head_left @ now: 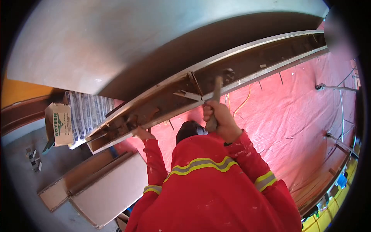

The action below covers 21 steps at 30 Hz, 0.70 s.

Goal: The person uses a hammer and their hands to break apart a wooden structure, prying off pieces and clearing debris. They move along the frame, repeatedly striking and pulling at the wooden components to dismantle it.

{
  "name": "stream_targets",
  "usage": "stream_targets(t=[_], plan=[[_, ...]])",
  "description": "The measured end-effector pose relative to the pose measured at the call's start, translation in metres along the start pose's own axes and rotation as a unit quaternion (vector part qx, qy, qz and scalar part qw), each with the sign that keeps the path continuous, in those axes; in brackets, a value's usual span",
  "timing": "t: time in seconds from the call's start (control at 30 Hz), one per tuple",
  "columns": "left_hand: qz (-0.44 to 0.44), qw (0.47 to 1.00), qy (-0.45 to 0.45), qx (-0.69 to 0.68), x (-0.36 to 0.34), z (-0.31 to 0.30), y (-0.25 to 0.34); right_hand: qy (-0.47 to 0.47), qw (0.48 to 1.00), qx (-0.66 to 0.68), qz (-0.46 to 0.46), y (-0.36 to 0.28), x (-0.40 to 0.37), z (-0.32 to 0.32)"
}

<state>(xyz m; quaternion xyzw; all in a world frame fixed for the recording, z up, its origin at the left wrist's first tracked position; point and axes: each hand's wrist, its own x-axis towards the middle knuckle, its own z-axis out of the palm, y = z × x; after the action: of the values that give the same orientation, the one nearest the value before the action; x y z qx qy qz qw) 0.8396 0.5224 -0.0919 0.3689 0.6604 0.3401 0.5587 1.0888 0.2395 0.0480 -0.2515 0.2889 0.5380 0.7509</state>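
My right hand is closed around the wooden handle of a hammer. The hammer's head is smeared by motion and sits over the inside of a long, narrow wooden frame. On the frame's near edge, toward its left end, my left hand grips the rim; its fingertips are hard to make out. Between the two hands, a crosspiece spans the frame, and a splintered wood piece lies beside it. Dark scraps lie in the left part of the frame.
A large pale panel rises beyond the frame. At left stand a Boysen cardboard box and a stack of striped material. Pale board pieces lie below. Red sheeting spreads at right, with metal legs and a yellow cord.
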Motion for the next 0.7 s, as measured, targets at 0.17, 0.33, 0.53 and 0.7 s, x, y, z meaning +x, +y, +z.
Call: stream_targets(t=[0.17,0.33,0.53,0.7], plan=[[0.084,0.975,-0.033,0.203,-0.005,-0.004,0.009,-0.042,0.970,0.191,-0.145,-0.115,-0.097,-0.008],[0.542,0.798,-0.085,0.250,-0.067,0.050,0.118,0.353,0.670,-0.216,-0.616,-0.135,-0.217,0.046],[0.553,0.692,-0.316,0.340,0.003,0.158,0.137,0.505,0.110,-0.277,-0.810,-0.193,-0.314,0.075],[0.495,0.724,-0.346,0.334,0.012,0.191,0.118,0.532,0.263,-0.434,-0.678,-0.155,-0.176,0.036]])
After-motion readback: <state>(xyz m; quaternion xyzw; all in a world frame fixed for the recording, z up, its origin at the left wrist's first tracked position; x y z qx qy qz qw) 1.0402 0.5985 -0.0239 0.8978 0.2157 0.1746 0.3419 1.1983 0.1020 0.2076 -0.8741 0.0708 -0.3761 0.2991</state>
